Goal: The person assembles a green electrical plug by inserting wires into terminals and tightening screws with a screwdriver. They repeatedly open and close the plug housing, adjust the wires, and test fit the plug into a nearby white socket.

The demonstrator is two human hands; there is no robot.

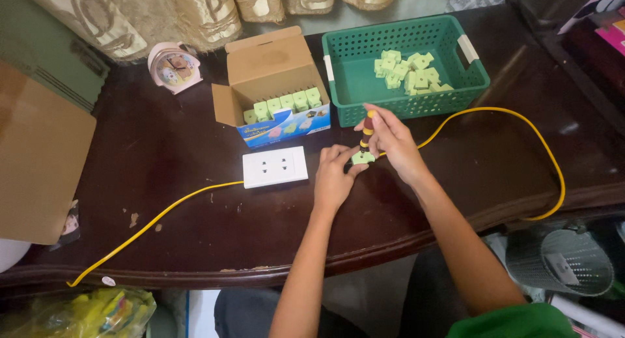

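While the left hand point(333, 182) pins a small pale green plastic plug point(362, 157) to the dark wooden desk point(169, 162), the right hand point(392, 142) stands a red-and-yellow-handled screwdriver point(367, 131) upright on it.

Fingers of both hands are clamped: left on the plug, right round the screwdriver. Just left lies a white rectangular double socket point(275, 167) on a yellow cable point(163, 211); farther off, a green plastic basket point(403, 68) and an open cardboard box point(270, 84) hold more plugs.
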